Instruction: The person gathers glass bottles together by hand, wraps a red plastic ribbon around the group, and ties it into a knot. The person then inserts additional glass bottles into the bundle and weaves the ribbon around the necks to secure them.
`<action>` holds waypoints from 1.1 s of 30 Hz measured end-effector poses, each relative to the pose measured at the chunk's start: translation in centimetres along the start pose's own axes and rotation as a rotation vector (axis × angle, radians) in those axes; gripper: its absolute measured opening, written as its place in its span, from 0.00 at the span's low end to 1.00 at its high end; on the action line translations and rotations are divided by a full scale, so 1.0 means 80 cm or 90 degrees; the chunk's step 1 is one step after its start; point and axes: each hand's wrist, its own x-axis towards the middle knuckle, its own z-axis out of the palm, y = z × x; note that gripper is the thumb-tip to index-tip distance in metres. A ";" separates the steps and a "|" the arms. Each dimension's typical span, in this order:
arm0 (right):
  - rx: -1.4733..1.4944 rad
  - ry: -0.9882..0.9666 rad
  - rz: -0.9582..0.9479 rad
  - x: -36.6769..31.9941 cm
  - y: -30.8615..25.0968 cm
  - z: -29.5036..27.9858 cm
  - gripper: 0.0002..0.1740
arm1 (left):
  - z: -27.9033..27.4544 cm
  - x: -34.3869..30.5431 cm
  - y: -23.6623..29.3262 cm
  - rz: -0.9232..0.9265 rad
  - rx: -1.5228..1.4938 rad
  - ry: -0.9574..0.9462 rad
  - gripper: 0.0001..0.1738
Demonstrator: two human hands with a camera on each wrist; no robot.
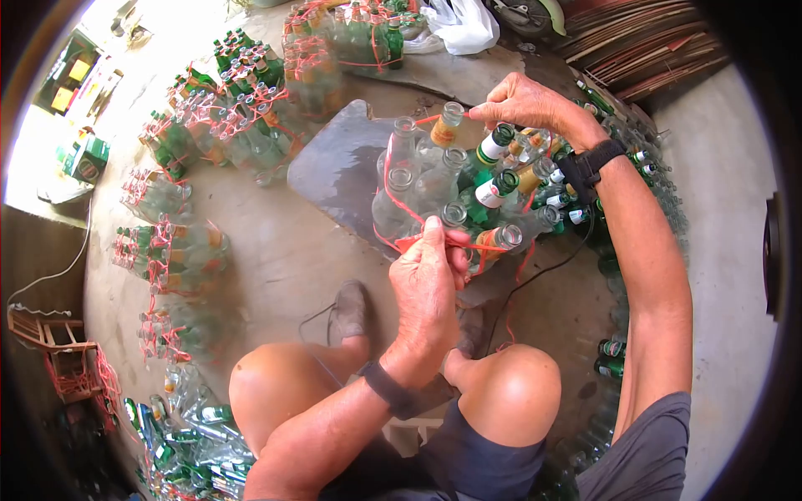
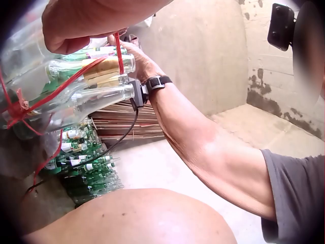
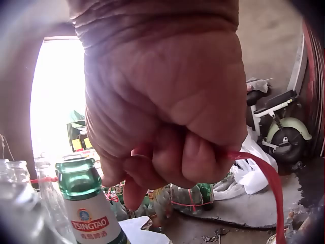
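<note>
Left hand (image 1: 428, 271) pinched the red string (image 3: 266, 175) at the near side of the bottle bundle (image 1: 439, 188); right hand (image 1: 522, 102) was clenched round the same string above the far bottles.

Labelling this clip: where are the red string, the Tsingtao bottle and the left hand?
red string (image 3: 270, 179), right wrist view, the lower-right strand.
Tsingtao bottle (image 3: 87, 216), right wrist view, its neck label.
left hand (image 1: 428, 288), head view, back of hand.

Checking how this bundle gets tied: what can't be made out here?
Head view: the left hand covers where the string crosses; no knot visible.
Right wrist view: the right hand fills the frame, hiding the string's end.
Left wrist view: the bottles are blurred and cut off at the left edge.
</note>
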 end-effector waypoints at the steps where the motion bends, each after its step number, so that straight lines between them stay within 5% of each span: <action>1: 0.019 0.014 0.001 -0.004 0.004 0.001 0.29 | 0.000 0.000 -0.001 0.000 0.001 -0.001 0.25; 19: 0.159 0.052 -0.006 -0.086 0.039 0.028 0.22 | 0.005 -0.006 -0.034 0.041 0.004 -0.034 0.14; 21: 0.254 0.117 -0.004 -0.097 0.040 0.036 0.20 | 0.008 -0.005 -0.047 0.190 0.114 -0.069 0.13; 26: 0.308 0.133 0.064 -0.128 0.049 0.045 0.22 | 0.007 -0.014 -0.049 0.319 0.329 -0.094 0.26; 29: 0.356 0.200 0.032 -0.151 0.050 0.054 0.16 | 0.010 -0.012 -0.052 0.338 0.375 -0.069 0.25; 33: 0.214 0.281 0.039 -0.170 0.063 0.076 0.14 | 0.011 0.002 -0.070 0.457 0.498 -0.027 0.25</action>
